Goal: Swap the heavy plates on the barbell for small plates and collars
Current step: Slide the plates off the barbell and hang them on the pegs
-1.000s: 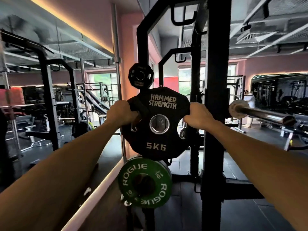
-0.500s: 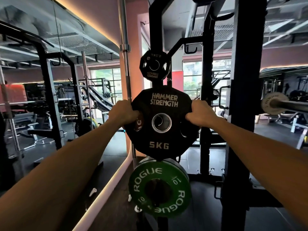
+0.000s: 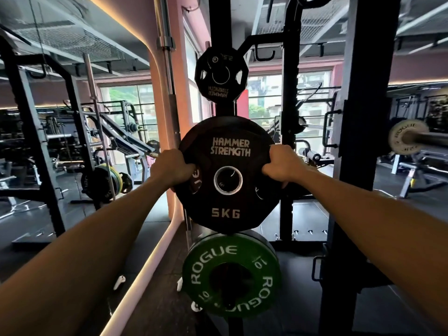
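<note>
While you hold the 5 kg plate at arm's length in front of the black rack upright, both hands carry its whole weight: your left hand has its fingers curled over the plate's left edge into a grip slot, and your right hand has its fingers wrapped over the upper right edge. The plate faces you upright, its centre hole roughly in line with the upright, just below the smaller black plate stored higher on that upright and just above the green 10 plate stored lower down. I cannot tell whether the hole is still on a storage peg or already free. The barbell waits well to the right of the upright, its sleeve end showing. The main risk, as I judge it, is the rim clipping either stored plate, twisting it in your grip. Swinging right too early could knock the nearer post
</note>
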Demonstrator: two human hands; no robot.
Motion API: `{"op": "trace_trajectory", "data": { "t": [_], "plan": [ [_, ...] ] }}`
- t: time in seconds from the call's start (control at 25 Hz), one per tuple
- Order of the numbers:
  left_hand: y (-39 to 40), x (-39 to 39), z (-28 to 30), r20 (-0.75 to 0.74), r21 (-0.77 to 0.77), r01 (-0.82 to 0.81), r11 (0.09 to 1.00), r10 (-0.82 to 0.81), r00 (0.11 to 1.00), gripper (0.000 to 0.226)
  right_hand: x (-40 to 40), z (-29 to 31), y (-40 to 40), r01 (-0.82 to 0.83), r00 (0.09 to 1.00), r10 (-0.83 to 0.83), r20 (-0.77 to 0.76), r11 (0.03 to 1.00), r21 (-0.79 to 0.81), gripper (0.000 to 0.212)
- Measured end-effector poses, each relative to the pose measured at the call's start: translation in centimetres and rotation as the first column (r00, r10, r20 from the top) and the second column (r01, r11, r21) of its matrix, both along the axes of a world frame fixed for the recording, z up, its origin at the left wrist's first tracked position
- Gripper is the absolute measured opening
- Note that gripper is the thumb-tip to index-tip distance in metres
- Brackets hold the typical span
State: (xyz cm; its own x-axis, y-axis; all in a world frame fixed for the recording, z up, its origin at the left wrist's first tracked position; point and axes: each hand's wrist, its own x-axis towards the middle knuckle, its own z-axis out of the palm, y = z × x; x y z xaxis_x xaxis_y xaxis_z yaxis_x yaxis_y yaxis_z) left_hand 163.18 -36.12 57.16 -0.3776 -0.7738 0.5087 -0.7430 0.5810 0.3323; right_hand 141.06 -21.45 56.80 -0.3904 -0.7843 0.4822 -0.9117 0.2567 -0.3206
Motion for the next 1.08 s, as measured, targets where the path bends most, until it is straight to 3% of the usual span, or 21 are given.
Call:
{"op": "trace_trajectory", "data": {
  "t": [0.4,0.6,0.88,1.08],
  "plan": [
    [-10.2,-3.6,-2.9,-0.01,0.073,0.093,0.993,-0.093,0.996,0.033,-1.2,-2.2,-8.1,0.167,0.985,-0.17,0.02,0.98,0.106,0.02],
    [-13.4,-6.2,-5.2,0.017,0.124,0.12,0.985,-0.123,0.992,0.035,-3.8,-4.2,-12.2,0.154,0.984,-0.167,0.066,0.974,0.169,0.02],
    [-17.2,-8.9,-7.9,-0.095,0.037,0.126,0.991,-0.122,0.988,0.028,-6.8,-6.1,-16.4,0.191,0.98,-0.195,0.044,0.978,0.079,0.017],
    [-19.1,-10.6,-9.4,-0.095,0.054,0.173,0.983,-0.168,0.981,0.057,-7.8,-6.4,-18.0,0.252,0.967,-0.253,-0.003,0.962,0.106,0.037]
  ]
}}
